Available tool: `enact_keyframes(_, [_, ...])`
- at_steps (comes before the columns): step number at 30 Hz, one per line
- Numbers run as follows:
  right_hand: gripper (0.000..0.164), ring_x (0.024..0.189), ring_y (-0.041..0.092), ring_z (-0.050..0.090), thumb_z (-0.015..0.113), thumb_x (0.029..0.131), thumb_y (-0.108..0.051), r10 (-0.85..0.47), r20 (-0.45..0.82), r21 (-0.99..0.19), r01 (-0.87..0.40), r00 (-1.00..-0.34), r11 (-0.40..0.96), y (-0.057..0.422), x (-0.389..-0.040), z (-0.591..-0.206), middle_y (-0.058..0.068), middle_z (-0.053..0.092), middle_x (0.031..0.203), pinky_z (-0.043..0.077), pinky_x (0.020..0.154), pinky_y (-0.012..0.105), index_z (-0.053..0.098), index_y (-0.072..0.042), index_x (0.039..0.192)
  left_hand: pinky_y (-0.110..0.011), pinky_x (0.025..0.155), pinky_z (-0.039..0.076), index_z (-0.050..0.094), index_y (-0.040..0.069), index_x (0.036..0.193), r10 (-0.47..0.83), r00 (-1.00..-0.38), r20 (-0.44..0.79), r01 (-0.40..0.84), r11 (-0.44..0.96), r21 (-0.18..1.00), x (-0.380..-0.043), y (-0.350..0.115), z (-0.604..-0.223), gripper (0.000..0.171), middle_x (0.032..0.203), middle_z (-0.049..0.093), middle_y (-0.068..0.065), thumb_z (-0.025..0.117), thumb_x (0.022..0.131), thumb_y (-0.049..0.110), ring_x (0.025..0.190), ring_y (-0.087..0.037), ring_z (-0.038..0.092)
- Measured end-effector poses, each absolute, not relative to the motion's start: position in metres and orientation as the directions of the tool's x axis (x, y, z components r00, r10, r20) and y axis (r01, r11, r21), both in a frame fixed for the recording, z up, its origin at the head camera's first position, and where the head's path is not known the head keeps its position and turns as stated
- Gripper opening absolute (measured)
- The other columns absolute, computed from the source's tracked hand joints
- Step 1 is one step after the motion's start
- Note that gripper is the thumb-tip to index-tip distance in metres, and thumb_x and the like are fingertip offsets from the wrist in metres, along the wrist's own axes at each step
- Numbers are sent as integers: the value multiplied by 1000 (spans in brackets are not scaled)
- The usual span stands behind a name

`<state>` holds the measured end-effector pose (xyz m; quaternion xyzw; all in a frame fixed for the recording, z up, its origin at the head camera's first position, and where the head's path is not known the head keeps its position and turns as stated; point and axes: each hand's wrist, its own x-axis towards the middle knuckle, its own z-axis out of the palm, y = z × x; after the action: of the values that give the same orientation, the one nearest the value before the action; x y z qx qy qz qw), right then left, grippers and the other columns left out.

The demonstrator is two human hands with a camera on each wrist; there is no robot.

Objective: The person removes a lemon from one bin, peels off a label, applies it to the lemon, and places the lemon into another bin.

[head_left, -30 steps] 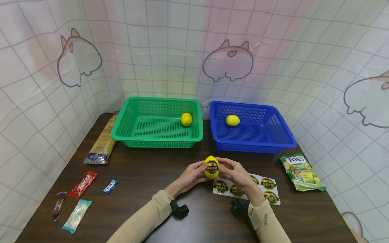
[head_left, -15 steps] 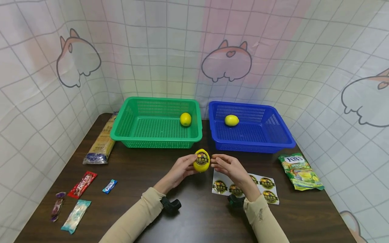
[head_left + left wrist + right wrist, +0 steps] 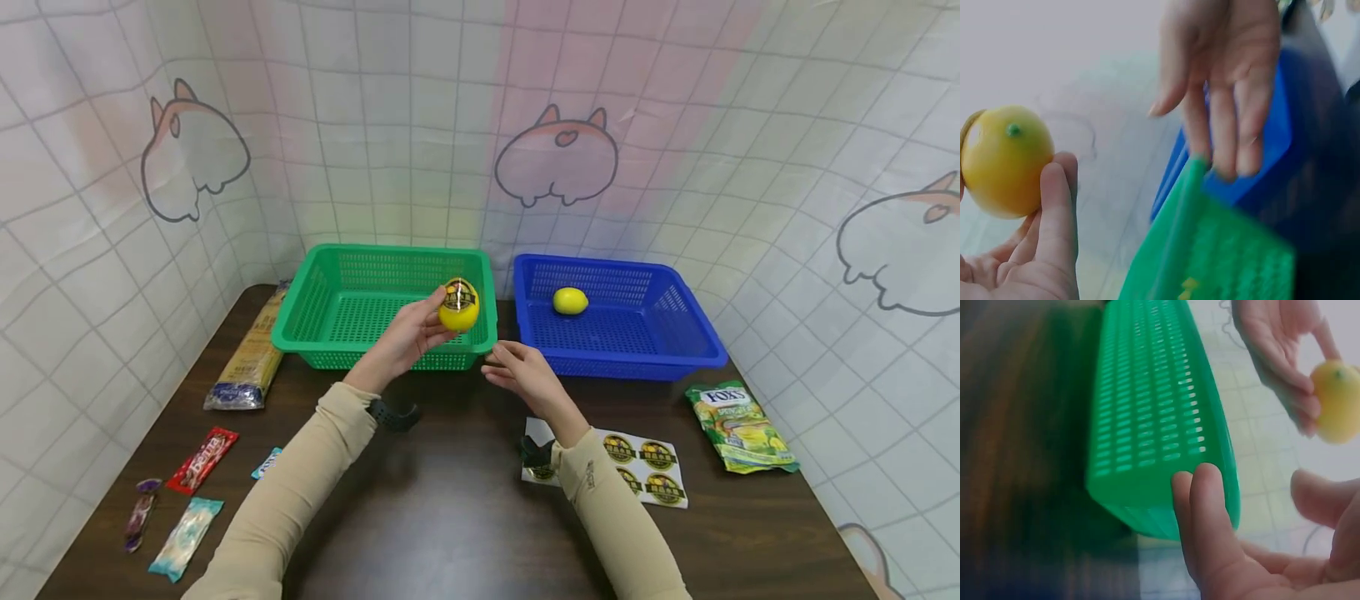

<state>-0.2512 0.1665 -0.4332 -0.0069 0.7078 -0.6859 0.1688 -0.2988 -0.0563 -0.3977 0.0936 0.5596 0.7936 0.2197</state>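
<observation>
My left hand [image 3: 405,340] holds a yellow lemon [image 3: 459,310] between thumb and fingers, above the right part of the green basket [image 3: 322,357]. A round black-and-gold sticker [image 3: 460,295] is on the lemon. In the left wrist view the lemon [image 3: 1010,181] shows its green stem end. My right hand [image 3: 528,379] holds nothing; its fingers are extended at the front right corner of the green basket. Whether they touch the rim I cannot tell. The held lemon covers the place in the basket where another lemon lay.
A blue basket [image 3: 622,365] with one lemon [image 3: 570,301] stands at right. A sticker sheet [image 3: 656,479] lies under the right forearm. Right of it is a green candy bag [image 3: 742,427]. At left lie a long yellowish packet [image 3: 251,358], a red bar [image 3: 202,460] and other wrapped sweets [image 3: 186,537].
The right hand has let go of the stickered lemon. The left hand has carried it forward and left, from over the table to over the green basket. The right hand has moved forward and left too.
</observation>
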Motion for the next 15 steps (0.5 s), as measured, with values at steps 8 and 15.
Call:
enact_keyframes(8, [52,109,31,70,51,105,-21,-84,-219,-969,206,-972,139,146,-274,-431,29,57,132,61,88,27,37,3,149,-29,106,52,41,8,149,357,-915,-188,-276,-214,937,-358,-77,-389,68,118,62,-3,55,98,49,97,-10,68])
enact_keyframes(15, [51,71,4,69,56,102,-14,1,-170,-968,167,-985,186,139,-278,-433,31,64,116,63,80,29,40,4,147,-34,121,38,30,11,155,279,-925,-258,-318,-197,927,-396,-90,-389,68,156,39,-16,53,100,44,138,-27,50])
